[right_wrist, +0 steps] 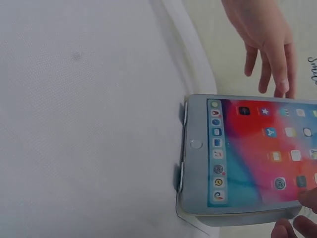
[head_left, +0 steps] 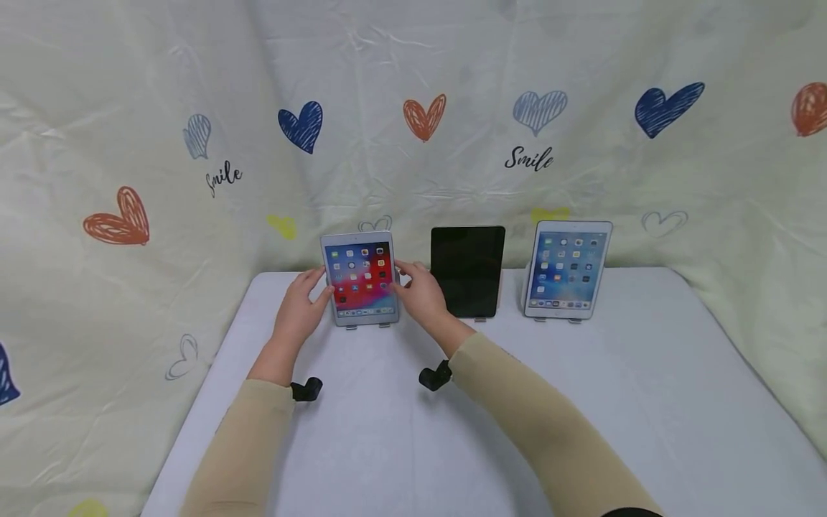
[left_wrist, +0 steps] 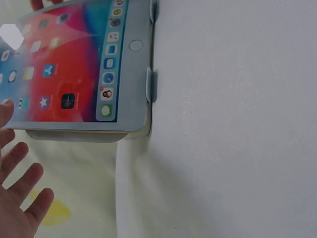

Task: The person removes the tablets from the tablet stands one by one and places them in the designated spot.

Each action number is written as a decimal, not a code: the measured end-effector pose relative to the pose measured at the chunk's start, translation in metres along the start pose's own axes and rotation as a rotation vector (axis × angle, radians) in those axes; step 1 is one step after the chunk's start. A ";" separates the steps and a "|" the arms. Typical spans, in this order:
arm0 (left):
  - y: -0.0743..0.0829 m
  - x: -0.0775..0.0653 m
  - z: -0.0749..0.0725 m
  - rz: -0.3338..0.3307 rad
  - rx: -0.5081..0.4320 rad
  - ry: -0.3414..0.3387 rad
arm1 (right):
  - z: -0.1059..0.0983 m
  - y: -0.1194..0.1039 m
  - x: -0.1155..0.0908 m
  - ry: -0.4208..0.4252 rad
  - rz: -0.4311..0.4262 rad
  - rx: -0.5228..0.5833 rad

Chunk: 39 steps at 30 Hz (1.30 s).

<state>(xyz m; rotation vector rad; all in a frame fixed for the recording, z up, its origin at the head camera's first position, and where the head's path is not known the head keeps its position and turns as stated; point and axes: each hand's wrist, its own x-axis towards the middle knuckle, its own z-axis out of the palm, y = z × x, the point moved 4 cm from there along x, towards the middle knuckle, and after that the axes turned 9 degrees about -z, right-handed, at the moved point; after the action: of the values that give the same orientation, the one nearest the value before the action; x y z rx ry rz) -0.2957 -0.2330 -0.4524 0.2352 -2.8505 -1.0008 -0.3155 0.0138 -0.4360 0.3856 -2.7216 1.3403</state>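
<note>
A silver-framed tablet, its lit screen red and blue with app icons, leans upright on a stand at the back left of the table. Small stand hooks hold its lower edge. My left hand is at its left edge, thumb on the front rim and index finger at the side, the other fingers spread out. At the opposite edge, my right hand pinches the tablet, thumb over the screen's border and fingers reaching behind. The right wrist view shows only the fingertips of the right hand at the lower right.
A dark-screened tablet stands just right of my right hand. Farther right is another lit tablet with a blue screen, also on a stand. The white-covered table backs onto a pale curtain printed with hearts.
</note>
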 end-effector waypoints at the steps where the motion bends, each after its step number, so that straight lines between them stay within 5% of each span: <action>1: 0.000 0.000 0.000 0.010 -0.024 0.016 | 0.000 0.001 -0.001 0.011 -0.002 0.012; 5: 0.000 -0.002 0.000 0.025 -0.123 0.080 | 0.001 0.007 -0.003 0.058 -0.015 0.050; 10: 0.000 -0.004 0.001 -0.038 -0.204 0.149 | 0.003 0.009 -0.005 0.104 -0.046 0.092; 19: -0.003 -0.002 0.003 -0.084 -0.273 0.218 | 0.006 0.013 -0.001 0.168 -0.110 0.077; 39: -0.004 -0.003 0.004 -0.225 -0.496 0.110 | 0.006 0.012 -0.003 0.175 -0.008 0.302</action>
<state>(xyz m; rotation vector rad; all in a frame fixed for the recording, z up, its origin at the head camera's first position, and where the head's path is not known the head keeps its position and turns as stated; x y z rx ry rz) -0.2932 -0.2331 -0.4577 0.5460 -2.4157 -1.6360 -0.3152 0.0163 -0.4493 0.2825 -2.3799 1.7008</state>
